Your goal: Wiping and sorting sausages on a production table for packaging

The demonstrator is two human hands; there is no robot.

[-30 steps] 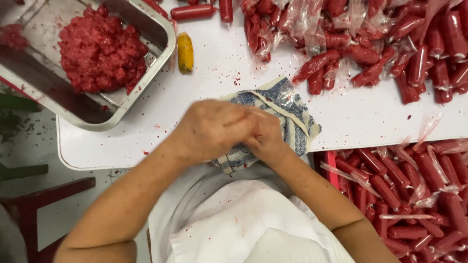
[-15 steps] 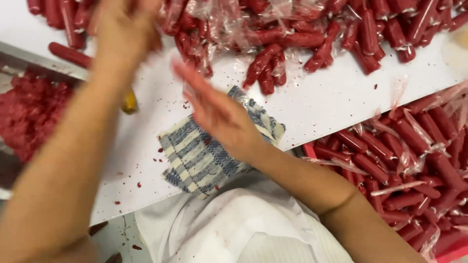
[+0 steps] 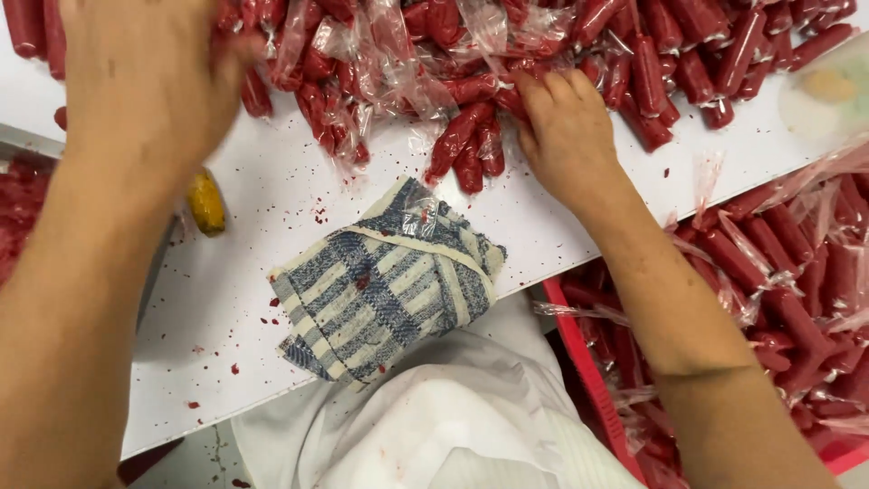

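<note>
My left hand (image 3: 149,81) reaches over the far left of a heap of red sausages in clear plastic wraps (image 3: 471,54), with its fingers down among them. My right hand (image 3: 566,127) lies on the middle of the same heap, fingertips touching a wrapped sausage. Whether either hand grips one is hidden by the hands and loose plastic. A folded blue and white striped cloth (image 3: 389,281) lies on the white table (image 3: 253,317) near its front edge, between my arms.
A small yellow object (image 3: 206,204) lies by my left wrist. A red crate (image 3: 778,299) at lower right holds several wrapped sausages. Red mince in a tray (image 3: 18,208) shows at the left edge. Red specks dot the table.
Both hands left the striped cloth, where they were pressed together, and moved away from me onto the sausage heap. The view shifted right, so the mince tray slid out of frame.
</note>
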